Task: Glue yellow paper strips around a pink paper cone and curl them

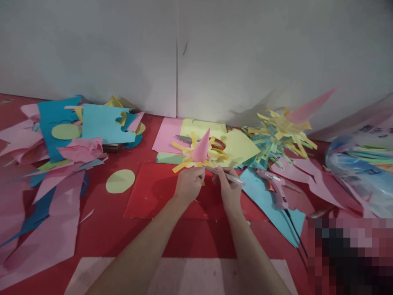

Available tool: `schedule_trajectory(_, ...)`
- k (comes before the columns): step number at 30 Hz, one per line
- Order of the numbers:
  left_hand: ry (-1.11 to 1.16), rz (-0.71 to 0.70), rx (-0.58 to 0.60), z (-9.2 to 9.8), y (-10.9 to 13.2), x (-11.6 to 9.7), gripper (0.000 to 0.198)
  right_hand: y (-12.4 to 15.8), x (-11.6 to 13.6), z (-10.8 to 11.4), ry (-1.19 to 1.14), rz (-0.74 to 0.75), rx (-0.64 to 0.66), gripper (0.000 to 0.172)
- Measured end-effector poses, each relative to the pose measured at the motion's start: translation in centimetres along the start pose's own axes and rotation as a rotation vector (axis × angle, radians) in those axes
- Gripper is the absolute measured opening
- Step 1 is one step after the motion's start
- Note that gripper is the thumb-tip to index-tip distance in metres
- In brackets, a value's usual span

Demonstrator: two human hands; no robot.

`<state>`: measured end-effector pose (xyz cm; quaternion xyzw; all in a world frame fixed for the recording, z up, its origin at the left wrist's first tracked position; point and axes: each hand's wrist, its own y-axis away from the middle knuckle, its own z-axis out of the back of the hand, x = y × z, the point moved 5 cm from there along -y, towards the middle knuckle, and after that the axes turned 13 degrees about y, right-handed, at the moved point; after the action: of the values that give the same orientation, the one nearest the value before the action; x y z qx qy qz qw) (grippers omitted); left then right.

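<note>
A pink paper cone stands upright with its point up, on a base of yellow paper strips that spread outward. My left hand is closed at the front edge of these strips, its fingertips turned away from view. In my right hand is a slim, pale, pen-like tool, gripped between thumb and fingers. The tool's tip points left toward the strips; its exact kind is unclear. Both hands are over a red mat. Behind the cone lie scissors with red handles, partly hidden.
A pink glue gun with a black cord rests on blue paper at right. Beyond it stands a finished-looking paper figure with a pink cone. Paper scraps pile up at left, near a yellow disc. A plastic bag sits far right.
</note>
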<state>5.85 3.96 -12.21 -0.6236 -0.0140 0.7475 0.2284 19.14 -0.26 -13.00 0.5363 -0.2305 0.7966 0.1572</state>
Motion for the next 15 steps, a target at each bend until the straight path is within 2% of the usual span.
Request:
schedule_trajectory(5,0.203,0.052,-0.446,3.4,-0.2,1.1,0.013,0.2,0.3,0.0,-0.046,0.042,-0.002,0.025)
schedule_trajectory(7,0.21,0.077,-0.569,4.4,-0.2,1.5,0.014,0.2,0.3,-0.1,-0.06,0.041,-0.008,0.023)
schedule_trajectory(9,0.145,0.092,-0.575,4.8,-0.3,1.5,0.016,0.0,0.1,-0.2,-0.081,0.005,0.003,0.023)
schedule_trajectory(13,-0.068,0.124,-0.391,4.0,-0.7,1.2,0.025,-0.1,-0.3,-0.4,-0.099,-0.074,0.01,0.025)
schedule_trajectory(15,-0.127,0.161,-0.346,3.7,-0.8,1.3,0.031,-0.1,-0.2,-0.4,-0.082,-0.071,0.012,0.026)
